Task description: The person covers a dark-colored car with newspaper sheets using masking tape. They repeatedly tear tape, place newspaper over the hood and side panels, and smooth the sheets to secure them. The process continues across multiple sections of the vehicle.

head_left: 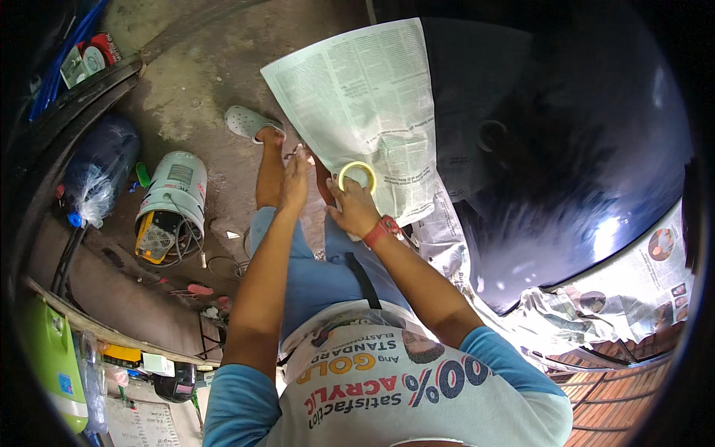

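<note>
My right hand (354, 209), with a red watch on its wrist, grips a roll of yellow masking tape (357, 164) against a sheet of newspaper (361, 93). The sheet spreads away from me and its right side lies along a dark glossy curved panel (566, 149). My left hand (296, 181) is near the sheet's lower left edge, seen edge-on with its fingers stretched out. Whether its fingertips touch the paper is hard to make out. More newspaper (445, 246) hangs below the sheet, along the near edge of the panel.
To the left stands a white bucket (179, 179) with a yellow tool and cords in it. Beside it lies a large dark-blue plastic-wrapped bundle (104, 160). A green container (59, 357) is at the lower left. Crumpled newspaper (618, 298) lines the panel's lower right edge.
</note>
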Tool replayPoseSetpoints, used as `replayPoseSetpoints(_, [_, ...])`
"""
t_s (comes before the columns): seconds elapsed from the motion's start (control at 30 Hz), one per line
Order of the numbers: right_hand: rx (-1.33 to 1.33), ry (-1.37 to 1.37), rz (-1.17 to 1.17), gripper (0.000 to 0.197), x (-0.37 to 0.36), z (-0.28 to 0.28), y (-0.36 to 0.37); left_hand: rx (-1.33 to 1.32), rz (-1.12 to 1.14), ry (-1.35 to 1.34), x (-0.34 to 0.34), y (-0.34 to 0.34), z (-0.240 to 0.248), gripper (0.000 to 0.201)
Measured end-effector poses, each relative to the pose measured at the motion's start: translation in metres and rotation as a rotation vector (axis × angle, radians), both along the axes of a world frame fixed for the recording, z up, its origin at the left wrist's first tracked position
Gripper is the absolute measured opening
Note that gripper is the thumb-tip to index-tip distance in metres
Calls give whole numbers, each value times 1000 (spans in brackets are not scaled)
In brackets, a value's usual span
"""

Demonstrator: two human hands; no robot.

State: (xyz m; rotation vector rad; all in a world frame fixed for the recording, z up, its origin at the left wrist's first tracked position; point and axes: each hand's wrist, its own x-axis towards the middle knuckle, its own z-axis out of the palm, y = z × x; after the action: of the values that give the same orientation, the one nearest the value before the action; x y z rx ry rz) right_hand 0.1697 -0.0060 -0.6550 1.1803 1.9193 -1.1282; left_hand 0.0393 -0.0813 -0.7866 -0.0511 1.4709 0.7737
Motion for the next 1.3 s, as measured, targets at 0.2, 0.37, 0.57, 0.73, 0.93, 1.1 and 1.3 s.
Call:
replayPoseSetpoints(0.2, [-284, 292, -663, 67, -14, -14, 17, 149, -73, 94, -45, 41, 51, 45])
replayPoseSetpoints(0.37, [-402, 303, -736, 89, -16, 9, 56, 185, -50, -475, -46, 43, 47, 44])
replayPoseSetpoints(0.57, [-362, 276, -709, 82, 3, 9, 60, 413, -122, -71, -30, 63, 55, 15])
replayPoseSetpoints(0.73, [-588, 181, -903, 39, 21, -1, 63, 372, -337, 163, -27, 78, 50, 11])
replayPoseSetpoints(0.93, [-92, 163, -685, 15, 9, 0, 85, 286, -286, 170, -23, 121, 23, 7])
replayPoseSetpoints(1.1, [146, 392, -596, 9, 8, 42, 48, 353, -51, 443, -26, 221, -29, 13])
replayPoseSetpoints(1.3, [-123, 111, -548, 20, 84, 52, -42, 364, -362, 498, -17, 328, -67, 35])
